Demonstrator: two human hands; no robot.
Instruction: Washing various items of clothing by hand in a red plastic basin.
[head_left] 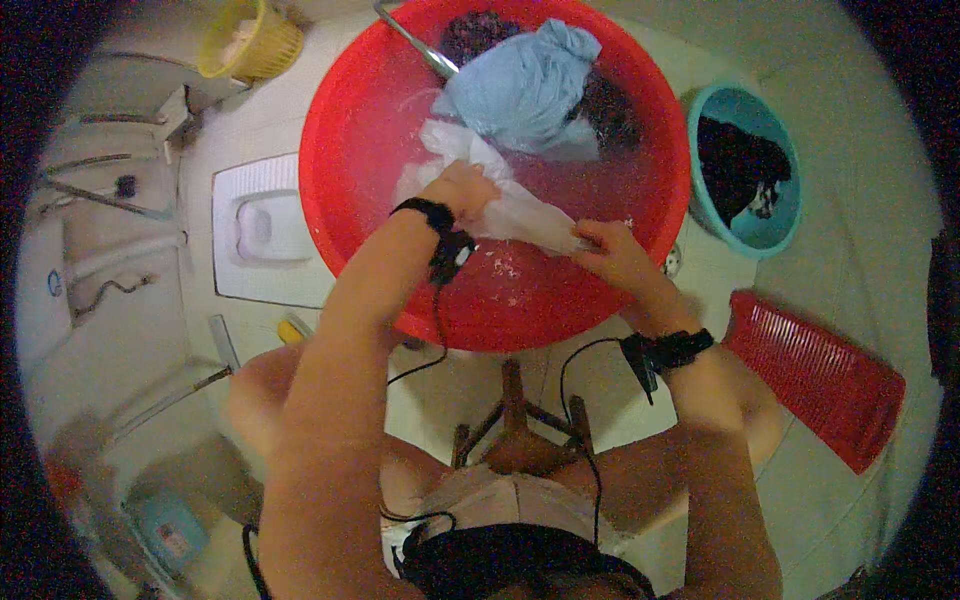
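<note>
In front of me stands a big round red tub (340, 215) with water in it. A wet white cloth (535, 215) stretches between my two hands over the water. My left hand (465, 190) is closed on its bunched middle part, fingers partly hidden. My right hand (610, 250) pinches the cloth's end near the tub's right side. Beyond them a light blue cloth garment (520, 85) lies heaped, partly out of the water. Dark cloth (610, 110) shows beside and behind it. A metal tube (430, 55) reaches over the far rim, its end against the blue garment.
To the right are a turquoise basin (790, 215) holding dark clothing (735, 165) and a red ribbed washboard-like panel (815, 375). A white squat toilet (262, 228) is set in the floor at left. A yellow basket (260, 50) stands far left. Cables hang from my wrist straps.
</note>
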